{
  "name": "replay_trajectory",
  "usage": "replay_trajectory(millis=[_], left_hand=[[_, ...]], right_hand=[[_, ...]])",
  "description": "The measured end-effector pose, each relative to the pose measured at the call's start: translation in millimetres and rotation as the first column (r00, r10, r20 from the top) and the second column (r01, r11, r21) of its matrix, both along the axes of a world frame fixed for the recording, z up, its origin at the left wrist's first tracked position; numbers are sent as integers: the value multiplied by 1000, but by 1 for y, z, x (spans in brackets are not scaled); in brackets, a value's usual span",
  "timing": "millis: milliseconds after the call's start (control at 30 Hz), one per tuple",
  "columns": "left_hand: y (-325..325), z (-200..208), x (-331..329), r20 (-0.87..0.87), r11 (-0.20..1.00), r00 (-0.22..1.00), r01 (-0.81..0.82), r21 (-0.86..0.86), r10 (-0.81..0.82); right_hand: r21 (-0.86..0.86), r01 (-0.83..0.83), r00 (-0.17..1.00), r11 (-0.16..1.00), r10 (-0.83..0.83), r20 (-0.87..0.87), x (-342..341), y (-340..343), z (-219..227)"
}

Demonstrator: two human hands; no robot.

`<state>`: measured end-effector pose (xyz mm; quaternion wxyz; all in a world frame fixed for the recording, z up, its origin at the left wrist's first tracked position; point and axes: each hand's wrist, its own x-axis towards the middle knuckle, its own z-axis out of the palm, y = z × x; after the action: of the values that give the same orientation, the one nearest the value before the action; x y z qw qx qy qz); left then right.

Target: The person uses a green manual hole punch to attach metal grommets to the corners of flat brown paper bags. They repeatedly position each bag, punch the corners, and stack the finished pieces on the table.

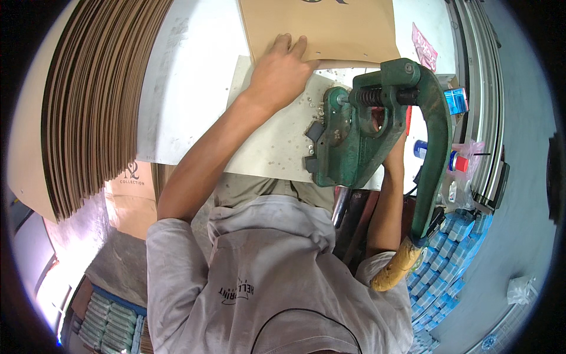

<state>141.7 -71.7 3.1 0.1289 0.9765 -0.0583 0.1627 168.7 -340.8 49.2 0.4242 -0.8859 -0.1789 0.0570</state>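
My left hand (pixel 282 72) lies on the lower edge of a brown paper bag (pixel 330 29), fingers stretched out over it. The bag is flat on the white table, with two small holes near its lower edge. Just right of that hand stands a green hand-lever eyelet press (pixel 354 133) with a yellow-wrapped handle (pixel 396 268). Small metal eyelets (pixel 312 100) lie scattered along its base. My right hand (pixel 396 152) is behind the press; its fingers are hidden by the green casting, so what it holds does not show.
A tall stack of brown paper bags (pixel 100 94) stands at the left. On the right side are a pink wrapper (pixel 424 47), a blue box (pixel 456 101) and a red-capped container (pixel 460 163). Blue bundled packs (pixel 448 253) sit lower right. A pale board (pixel 265 141) lies under the press.
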Motion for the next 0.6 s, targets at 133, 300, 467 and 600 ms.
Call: replay_trajectory(millis=[133, 300, 467, 600], left_hand=[[0, 0, -2, -7, 1000, 1000, -12, 6, 12], [0, 0, -2, -17, 1000, 1000, -12, -20, 12], [-2, 2, -1, -29, 1000, 1000, -5, 4, 5], [0, 2, -3, -52, 1000, 999, -11, 9, 12]], right_hand=[[157, 25, 999, 987, -29, 23, 0, 12, -1], [267, 105, 986, 958, -66, -151, 11, 4, -19], [342, -12, 996, 940, 43, -82, 22, -15, -59], [439, -8, 990, 898, 69, -124, 9, 13, -40]])
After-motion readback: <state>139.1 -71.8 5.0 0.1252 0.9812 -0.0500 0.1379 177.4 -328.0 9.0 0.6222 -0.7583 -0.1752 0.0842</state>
